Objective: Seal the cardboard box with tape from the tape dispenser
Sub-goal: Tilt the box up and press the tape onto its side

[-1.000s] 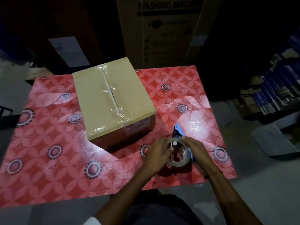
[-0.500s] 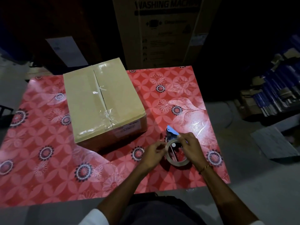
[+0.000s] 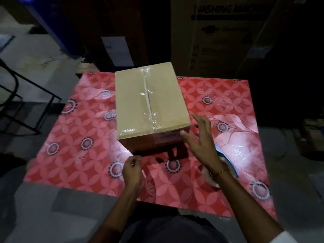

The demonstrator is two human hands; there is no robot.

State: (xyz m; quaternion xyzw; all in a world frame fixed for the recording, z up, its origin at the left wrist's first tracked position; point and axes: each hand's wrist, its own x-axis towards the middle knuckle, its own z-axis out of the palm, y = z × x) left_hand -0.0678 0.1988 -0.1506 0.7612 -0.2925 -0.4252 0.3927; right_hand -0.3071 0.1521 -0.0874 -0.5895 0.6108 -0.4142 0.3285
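Note:
The cardboard box (image 3: 150,106) stands mid-table, with clear tape glinting along its top seam and near edge. My right hand (image 3: 199,139) is spread open at the box's near right corner, thumb against the front face. Partly hidden under my right wrist, the tape dispenser (image 3: 226,163) with its blue body and clear roll lies on the table. My left hand (image 3: 132,171) hovers in front of the box with fingers pinched together. A faint translucent band of tape (image 3: 171,174) seems to run from that pinch toward the dispenser.
The table (image 3: 84,155) has a glossy red floral cover. A large washing-machine carton (image 3: 224,37) stands behind it. A black metal frame (image 3: 26,95) sits on the floor to the left. Dark floor surrounds the table.
My right hand let go of the dispenser and moved up to the box corner. My left hand drew away leftward from the roll, fingers still pinched. The view swung right.

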